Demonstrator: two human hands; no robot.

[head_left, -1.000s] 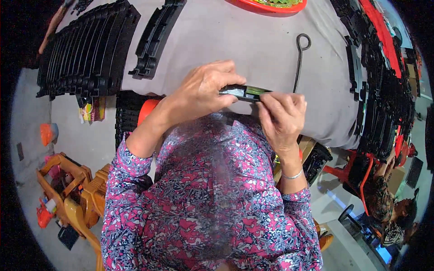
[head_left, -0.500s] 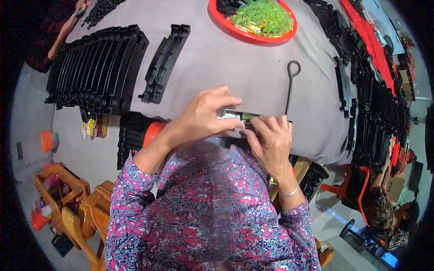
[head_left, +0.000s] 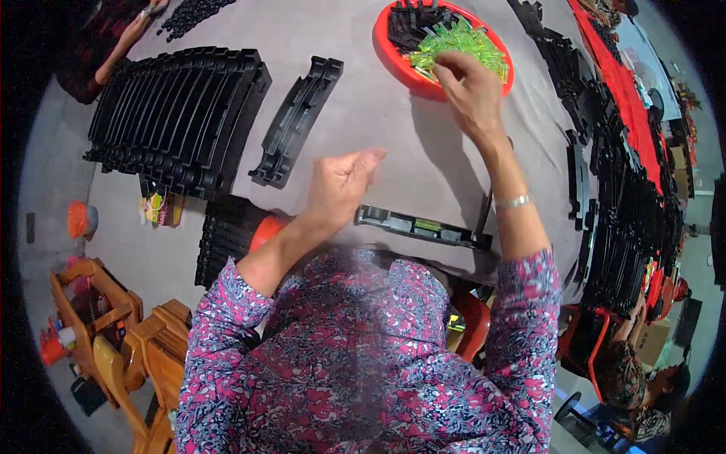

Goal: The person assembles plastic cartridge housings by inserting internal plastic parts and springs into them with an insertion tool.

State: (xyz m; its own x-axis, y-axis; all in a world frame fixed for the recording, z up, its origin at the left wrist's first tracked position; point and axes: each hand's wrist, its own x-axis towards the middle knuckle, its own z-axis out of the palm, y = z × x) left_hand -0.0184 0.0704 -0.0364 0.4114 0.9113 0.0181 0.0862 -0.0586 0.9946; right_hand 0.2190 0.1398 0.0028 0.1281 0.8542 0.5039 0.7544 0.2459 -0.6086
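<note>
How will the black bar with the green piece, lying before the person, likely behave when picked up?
The black bar is probably stiff, because raised walls run along it. It may be light for its size, since open hollows show inside. The green piece might drop out if tipped, as no cover shows over it.

Lettering in the room: none is reading legibly from where I am standing. Box (head_left: 654,344), far right: its side is bearing small dark marks, too tiny to make out. Bag (head_left: 162,209), left, below the table's (head_left: 378,125) edge: its bright patches are showing colour, but they are forming no readable words.
</note>
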